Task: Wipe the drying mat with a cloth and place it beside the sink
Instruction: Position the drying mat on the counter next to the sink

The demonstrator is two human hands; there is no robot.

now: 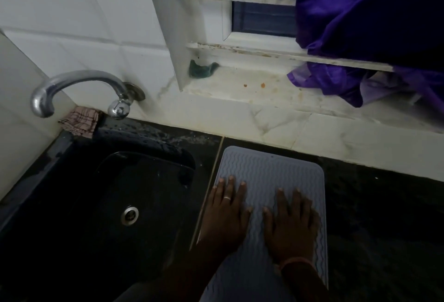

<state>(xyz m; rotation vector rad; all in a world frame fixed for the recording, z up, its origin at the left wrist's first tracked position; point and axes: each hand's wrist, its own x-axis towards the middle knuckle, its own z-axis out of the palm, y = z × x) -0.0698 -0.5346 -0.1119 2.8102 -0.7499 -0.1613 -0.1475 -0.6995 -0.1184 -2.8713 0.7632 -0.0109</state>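
A pale grey drying mat (269,169) with wavy ridges lies flat on the dark counter, just right of the black sink (144,181). My left hand (224,215) rests palm down on the mat's left side, fingers straight, a ring on one finger. My right hand (289,227) lies flat beside it on the mat's right half, fingers spread. A checked cloth (80,120) sits bunched in the back corner behind the sink, under the tap; neither hand touches it.
A chrome tap (79,87) arches from the tiled wall over the sink. A white sill (252,90) runs behind the counter with a green scrubber (201,68) and purple fabric (360,37) hanging at the window. Dark counter (384,217) stretches right of the mat.
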